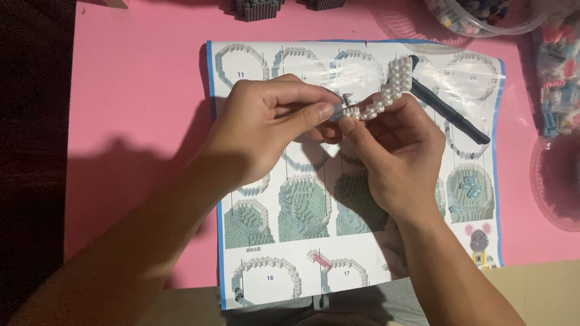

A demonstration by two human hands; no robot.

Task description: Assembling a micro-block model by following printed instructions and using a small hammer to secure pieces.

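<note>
left hand (266,130) pinching small piece at brick arc's (386,90) left end | right hand (396,154) gripping arc from below, arc curving toward 1 o'clock | sheet (356,241) lying beneath on pink desk (133,121) | black tool (450,115) at 2 o'clock | tub (483,18) sitting beyond

A pink table (139,121) carries an instruction sheet (272,241), clear tubs of bricks (477,18) and dark brick blocks (257,8).

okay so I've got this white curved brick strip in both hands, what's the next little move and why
Probably press the left hand fingertips down onto the near end of the white brick strip. The right hand already supports it from beneath, and both thumbs meet at that end, above the instruction sheet.
</note>
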